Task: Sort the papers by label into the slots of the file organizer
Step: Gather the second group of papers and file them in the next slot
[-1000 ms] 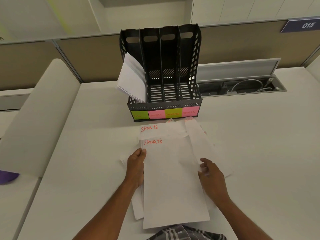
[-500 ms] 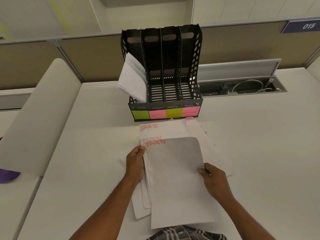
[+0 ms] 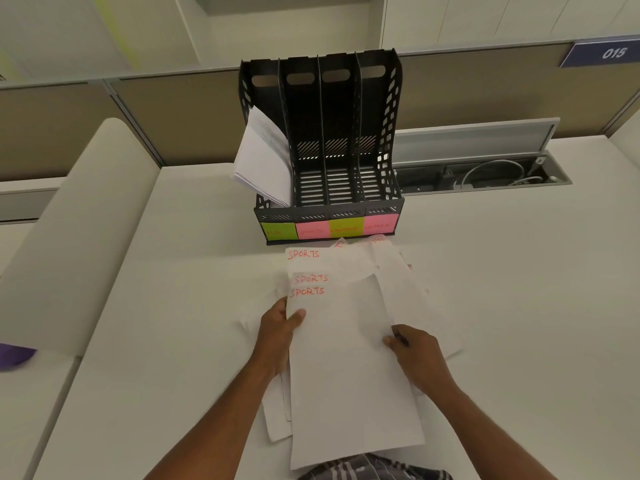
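We are in the gathering step: in the lower middle of the frame our left hand [image 3: 277, 336] holds the left edge of the top sheet [image 3: 349, 368] marked SPORTS, with the thumb lying on the paper, and the grip of our right hand [image 3: 417, 356] pinches the right edge of the same sheet. This sheet lies on the pile of papers [image 3: 398, 271] on the white surface [image 3: 173, 306], and two more SPORTS headings show just above it, so we judge that we are collecting the SPORTS papers together. The file organizer [image 3: 323, 150] stands in the upper middle of the frame, just behind the pile; its leftmost slot already holds a leaning bundle of sheets [image 3: 263, 161], and the other three slots look empty. The pink SPORTS label [image 3: 311, 231] is the second from the left. The next move, we think, calls for lifting the sheets together and setting them upright in that second slot, without bending the edges.
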Motion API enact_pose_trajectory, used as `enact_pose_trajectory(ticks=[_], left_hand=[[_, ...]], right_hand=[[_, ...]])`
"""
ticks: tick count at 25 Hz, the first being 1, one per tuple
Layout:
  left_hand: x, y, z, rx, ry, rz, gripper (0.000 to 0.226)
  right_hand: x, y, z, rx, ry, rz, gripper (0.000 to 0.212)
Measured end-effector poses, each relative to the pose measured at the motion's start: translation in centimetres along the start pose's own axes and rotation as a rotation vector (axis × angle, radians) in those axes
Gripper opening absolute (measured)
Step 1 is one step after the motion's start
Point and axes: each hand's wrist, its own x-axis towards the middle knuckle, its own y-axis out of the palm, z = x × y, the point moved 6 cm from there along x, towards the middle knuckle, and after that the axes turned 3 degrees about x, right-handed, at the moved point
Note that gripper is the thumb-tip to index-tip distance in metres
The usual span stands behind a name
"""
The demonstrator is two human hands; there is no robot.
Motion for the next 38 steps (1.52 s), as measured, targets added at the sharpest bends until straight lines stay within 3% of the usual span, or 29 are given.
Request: enact_pose_trajectory(ticks=[2, 4, 6, 8, 11, 14, 17, 20, 22, 25, 29, 32, 34, 37, 38], left_hand=[[-0.8, -1.0, 0.5, 0.012, 0.021, -0.038, 0.038], [-1.5, -2.3, 0.6, -0.088, 0.032, -0.071, 0.047], [-2.1, -3.3, 0.7, -0.148, 0.029, -0.074, 0.045], [-3.0, -3.1, 0.4, -0.169, 0.049, 0.005, 0.040], [-4.6, -1.8, -1.2, -0.029, 0.170, 0.100, 0.040], [-6.4, -0.9, -4.7, 0.177, 0.327, 0.014, 0.030], [-9.3, 1.1, -11.4, 0.261, 0.604, -0.111, 0.022], [-13.2, 4.0, -18.3, 0.301, 0.972, -0.142, 0.031], [-14.4, 5.1, -20.3, 0.289, 1.104, -0.149, 0.038], [-12.9, 4.8, -18.6, 0.172, 1.025, -0.110, 0.048], [-8.6, 2.9, -11.3, 0.131, 0.686, -0.113, 0.067], [-6.6, 2.1, -7.7, 0.224, 0.533, -0.126, 0.050], [-5.8, 1.6, -6.4, 0.249, 0.472, -0.129, 0.034], [-5.1, 0.0, -5.7, 0.162, 0.422, -0.198, 0.011], [-5.0, -1.0, -5.6, 0.118, 0.405, -0.236, 0.016]], right_hand=[[0.1, -0.9, -0.1, 0.112, 0.031, -0.125, 0.005], [0.6, -2.0, -0.4, 0.229, 0.001, -0.167, 0.049], [0.9, -1.3, 0.4, 0.315, -0.060, 0.070, 0.069], [0.5, -0.2, 1.3, 0.322, -0.117, 0.233, 0.049], [0.0, -0.2, 1.6, 0.445, -0.080, 0.069, 0.017], [-0.3, -1.4, 3.8, 0.605, -0.082, -0.124, 0.007], [-1.3, -4.7, 9.6, 0.648, -0.315, -0.239, 0.008], [-3.4, -7.8, 15.6, 0.681, -0.582, -0.320, 0.005], [-4.2, -8.9, 17.5, 0.703, -0.674, -0.398, 0.006], [-3.4, -8.4, 16.8, 0.697, -0.649, -0.394, 0.016], [-1.1, -5.0, 12.3, 0.670, -0.400, -0.219, 0.024], [-0.4, -3.3, 10.4, 0.627, -0.275, -0.137, 0.042], [-0.4, -2.7, 10.0, 0.633, -0.246, -0.090, 0.039], [-0.8, -2.3, 10.5, 0.440, -0.389, -0.005, 0.034], [-0.9, -1.9, 10.3, 0.348, -0.451, 0.022, 0.042]])
